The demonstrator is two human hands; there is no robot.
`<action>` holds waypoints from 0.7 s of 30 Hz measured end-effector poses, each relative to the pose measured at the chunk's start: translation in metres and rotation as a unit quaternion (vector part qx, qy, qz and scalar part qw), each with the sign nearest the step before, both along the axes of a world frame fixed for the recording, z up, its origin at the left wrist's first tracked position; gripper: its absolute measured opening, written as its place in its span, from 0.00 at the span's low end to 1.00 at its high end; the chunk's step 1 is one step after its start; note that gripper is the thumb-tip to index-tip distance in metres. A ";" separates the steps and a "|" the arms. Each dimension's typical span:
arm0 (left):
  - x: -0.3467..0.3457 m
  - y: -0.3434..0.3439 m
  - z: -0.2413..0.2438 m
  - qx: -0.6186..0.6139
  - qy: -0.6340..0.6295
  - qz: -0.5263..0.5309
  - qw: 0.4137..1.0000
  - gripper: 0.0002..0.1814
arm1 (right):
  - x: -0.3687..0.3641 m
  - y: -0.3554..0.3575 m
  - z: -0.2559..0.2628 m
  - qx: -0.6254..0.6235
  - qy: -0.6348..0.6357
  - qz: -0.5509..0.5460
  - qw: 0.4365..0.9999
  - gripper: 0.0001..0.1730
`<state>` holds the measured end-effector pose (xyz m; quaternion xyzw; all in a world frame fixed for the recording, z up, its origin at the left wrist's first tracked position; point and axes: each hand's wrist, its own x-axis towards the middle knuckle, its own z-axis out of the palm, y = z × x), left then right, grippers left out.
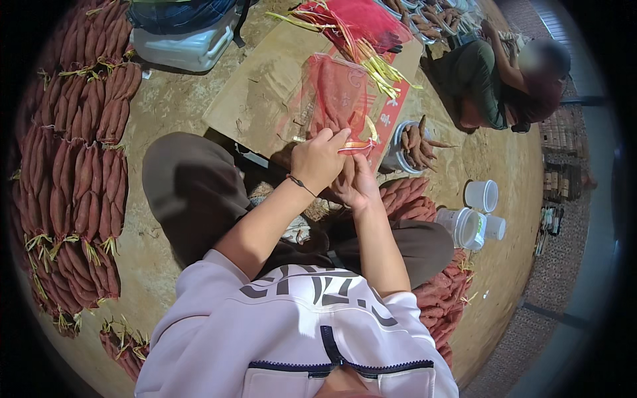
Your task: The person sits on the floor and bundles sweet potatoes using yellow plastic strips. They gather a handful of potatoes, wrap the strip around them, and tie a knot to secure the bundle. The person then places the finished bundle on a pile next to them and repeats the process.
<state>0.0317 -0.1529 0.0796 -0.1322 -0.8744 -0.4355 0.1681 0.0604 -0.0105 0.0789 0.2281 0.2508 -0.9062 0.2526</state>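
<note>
A translucent red mesh bag lies across the printed cardboard in front of me, with brownish sweet potatoes showing in its near end. My left hand is closed on the bag's near end, fingers bunched. Just below and to the right, my right hand is curled, palm up, at the same end; what lies within its fingers is partly hidden. An orange-red strip and a yellow tie stick out to the right between the hands.
A cardboard sheet carries more red mesh and yellow ties. Right of it stands a tub of sweet potatoes, with plastic tubs nearer. Bagged sweet potatoes line the left; others lie right. Another person sits far right.
</note>
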 end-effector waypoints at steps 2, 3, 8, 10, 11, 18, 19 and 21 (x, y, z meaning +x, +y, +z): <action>-0.002 -0.001 0.004 -0.010 -0.002 0.005 1.000 0.17 | -0.020 -0.010 0.002 0.013 0.085 0.016 0.996 0.30; -0.002 -0.001 0.005 -0.017 0.000 0.007 1.000 0.17 | -0.031 -0.014 -0.003 0.007 0.159 0.020 0.987 0.30; 0.001 -0.004 0.010 -0.023 -0.006 0.002 1.000 0.19 | -0.078 -0.032 -0.013 0.114 0.308 0.061 0.943 0.40; 0.002 -0.002 0.013 -0.024 -0.008 -0.008 1.000 0.21 | -0.131 -0.011 -0.057 0.357 0.474 0.090 0.800 0.45; 0.002 -0.004 0.010 -0.024 -0.008 0.000 1.000 0.21 | -0.141 -0.016 -0.066 0.341 0.456 0.085 0.817 0.44; 0.005 -0.004 0.005 -0.009 -0.008 0.005 1.000 0.18 | -0.172 -0.056 -0.045 0.445 0.323 0.039 0.835 0.42; 0.004 -0.004 0.006 -0.005 -0.009 0.006 1.000 0.18 | -0.177 -0.056 -0.051 0.521 0.331 0.032 0.786 0.43; -0.001 -0.006 0.008 -0.001 -0.008 0.011 1.000 0.18 | -0.188 -0.050 -0.066 0.661 0.340 0.012 0.669 0.44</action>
